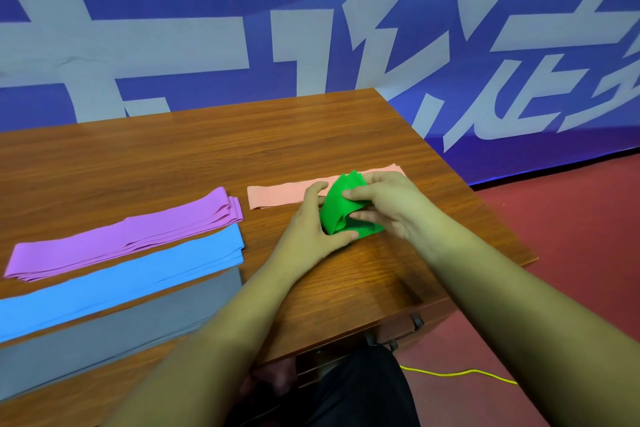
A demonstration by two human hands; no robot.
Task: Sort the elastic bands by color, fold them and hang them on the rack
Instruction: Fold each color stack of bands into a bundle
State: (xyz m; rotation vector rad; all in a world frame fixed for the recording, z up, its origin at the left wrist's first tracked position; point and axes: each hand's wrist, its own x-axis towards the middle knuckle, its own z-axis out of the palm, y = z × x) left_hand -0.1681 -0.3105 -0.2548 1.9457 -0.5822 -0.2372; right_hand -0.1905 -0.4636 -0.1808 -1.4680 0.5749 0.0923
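Note:
A green elastic band (341, 206) is bunched in folds between both hands on the right part of the wooden table (173, 156). My left hand (311, 225) grips its left side with the thumb under the folds. My right hand (391, 204) pinches it from the right and above. Just behind the hands lies a flat pink band (277, 196), partly hidden by them. Folded stacks lie side by side to the left: purple bands (128, 236), blue bands (131, 274) and grey bands (114, 329). No rack is in view.
The table's right edge (485, 204) drops to a red floor with a yellow cord (460, 373). A blue and white banner (311, 28) stands right behind the table. A drawer handle (412, 326) shows below the near edge.

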